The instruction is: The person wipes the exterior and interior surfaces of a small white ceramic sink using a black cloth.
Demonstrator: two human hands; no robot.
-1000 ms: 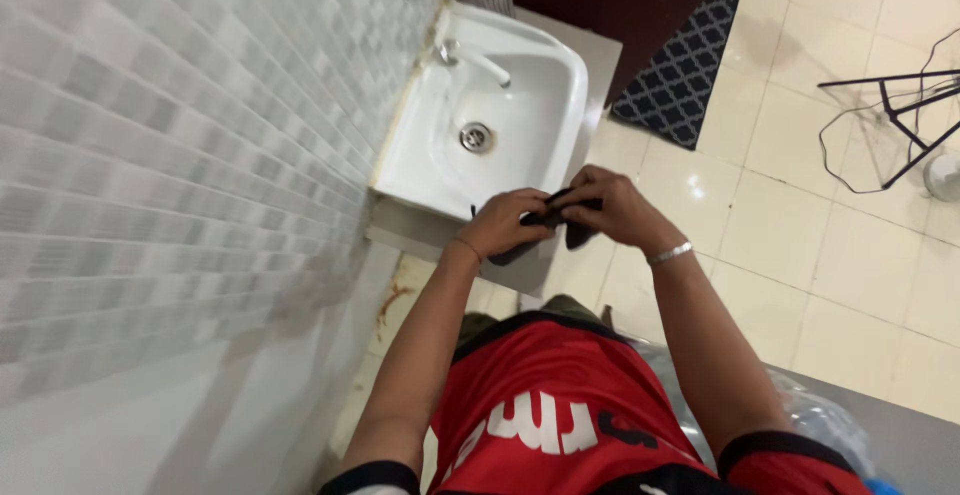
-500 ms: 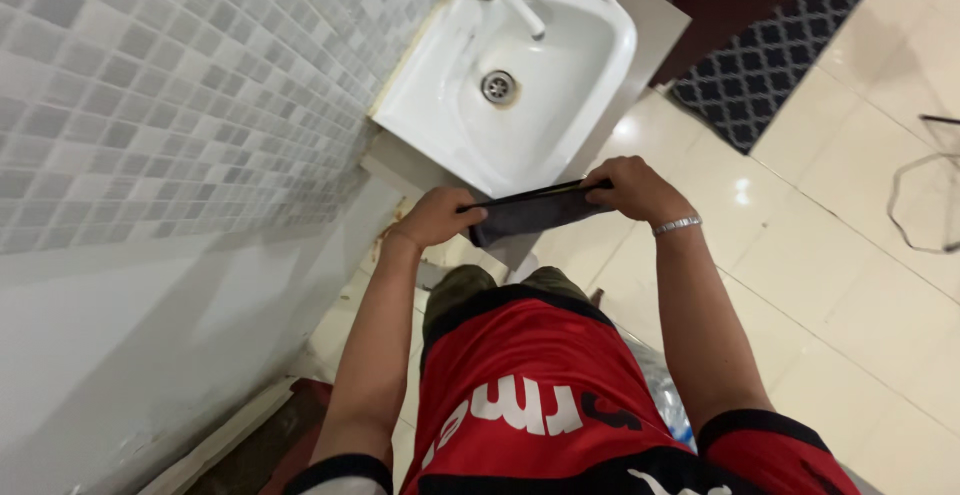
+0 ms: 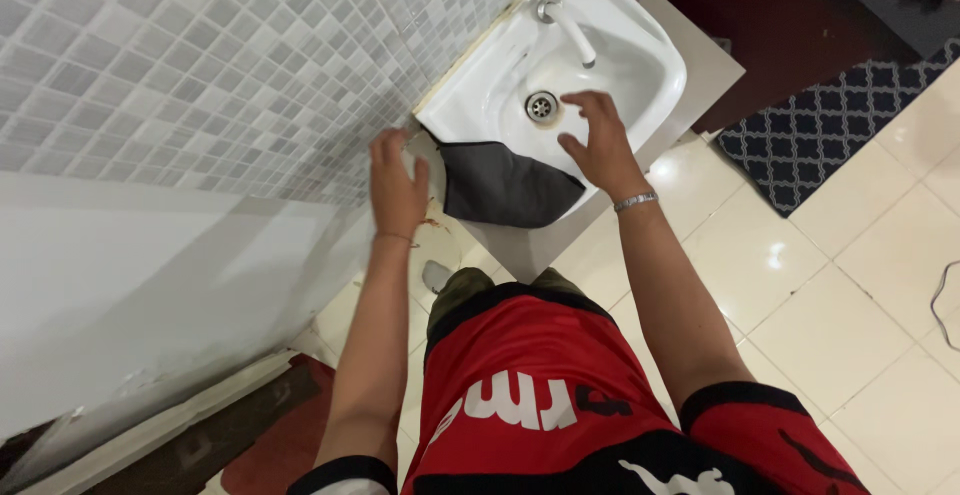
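A dark grey cloth [image 3: 505, 187] hangs draped over the near rim of a white wall-mounted sink [image 3: 655, 90]. My left hand [image 3: 397, 183] hovers by the sink's left corner, just left of the cloth, fingers spread and holding nothing. Above the basin near the drain [image 3: 540, 106], my right hand [image 3: 597, 142] is open with its fingers apart; a silver bracelet circles that wrist. Neither hand grips the cloth. A chrome tap [image 3: 565, 21] stands at the back of the sink.
A grey mosaic tile wall [image 3: 200, 65] runs along the left. A glossy cream tile floor [image 3: 820, 295] lies to the right, with a dark patterned mat [image 3: 820, 125] beyond the sink. My red and black shirt fills the lower middle.
Both hands held the cloth stretched in front of the sink; now the cloth lies over the sink's front rim and both hands have let go and opened.
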